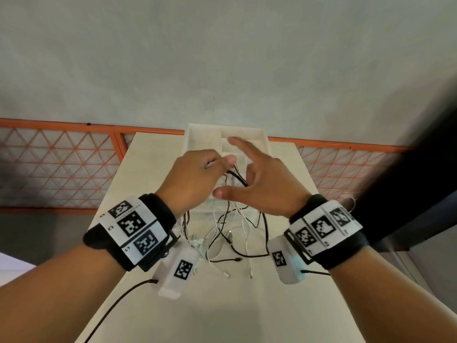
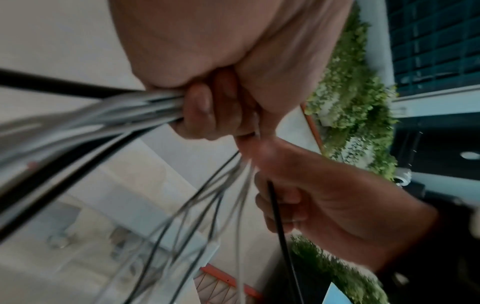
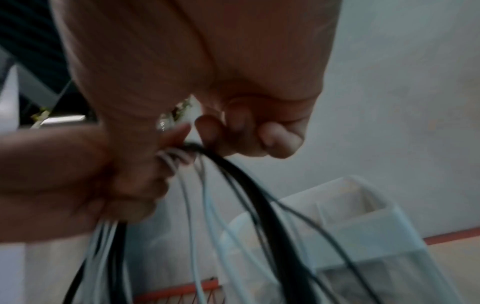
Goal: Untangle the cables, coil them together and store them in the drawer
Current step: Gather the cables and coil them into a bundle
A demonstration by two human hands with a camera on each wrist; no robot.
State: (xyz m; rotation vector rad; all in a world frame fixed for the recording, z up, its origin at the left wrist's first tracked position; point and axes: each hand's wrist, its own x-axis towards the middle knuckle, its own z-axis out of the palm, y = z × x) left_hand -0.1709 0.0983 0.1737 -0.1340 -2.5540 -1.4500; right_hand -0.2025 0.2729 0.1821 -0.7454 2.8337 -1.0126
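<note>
Both wrist views show left hand point(image 2: 207, 111) gripping cables point(image 2: 103, 115) hidden overhead.

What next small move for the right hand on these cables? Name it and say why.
Probably draw the black strand sideways, out of the bunch. The left hand grips the black and white cables in a fist, while the right hand pinches one black strand beside it. The loose ends lie crossed on the table, so nothing is coiled yet.
</note>
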